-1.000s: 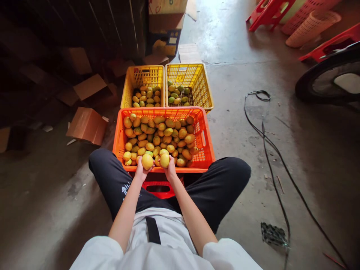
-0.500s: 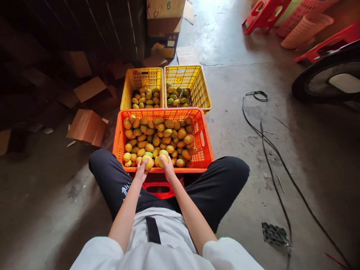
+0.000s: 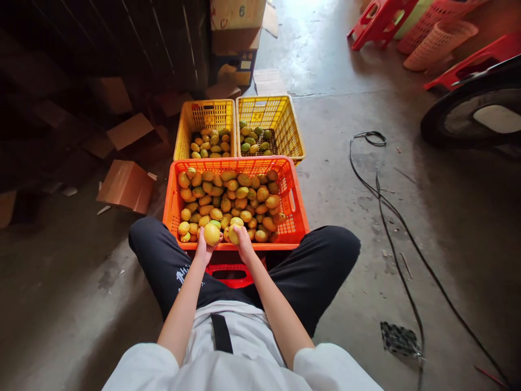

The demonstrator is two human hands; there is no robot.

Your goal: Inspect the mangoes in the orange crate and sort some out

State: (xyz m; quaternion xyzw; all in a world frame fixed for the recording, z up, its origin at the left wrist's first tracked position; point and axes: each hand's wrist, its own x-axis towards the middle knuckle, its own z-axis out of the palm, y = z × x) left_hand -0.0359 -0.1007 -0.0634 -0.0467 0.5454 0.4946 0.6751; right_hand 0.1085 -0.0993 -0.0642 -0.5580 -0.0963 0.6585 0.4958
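Note:
In the head view, my left hand [image 3: 204, 251] cups a round yellow mango [image 3: 211, 234] from below, its thumb on the left side. My right hand [image 3: 243, 243] has its fingers closed round another yellow mango [image 3: 234, 235], thumb on top. Both hands are over the near rim of an orange plastic crate [image 3: 299, 217], a short gap between the two fruits. Inside that crate lie many mangoes [image 3: 242, 192], mostly dull yellow-brown with a few greenish ones. The undersides of both held fruits are hidden by my hands.
Behind the orange crate stand a left yellow crate [image 3: 183, 127] and a right yellow crate [image 3: 293, 130], each with several mangoes. Cardboard boxes [image 3: 126, 185] lie at left. Black cable [image 3: 396, 209] runs along the floor at right, near a wheel [image 3: 437, 122] and red stools [image 3: 376, 24].
My left hand has turned, and its thumb has moved from the top of its mango to the left side, so more of the fruit shows. My right hand has hardly moved.

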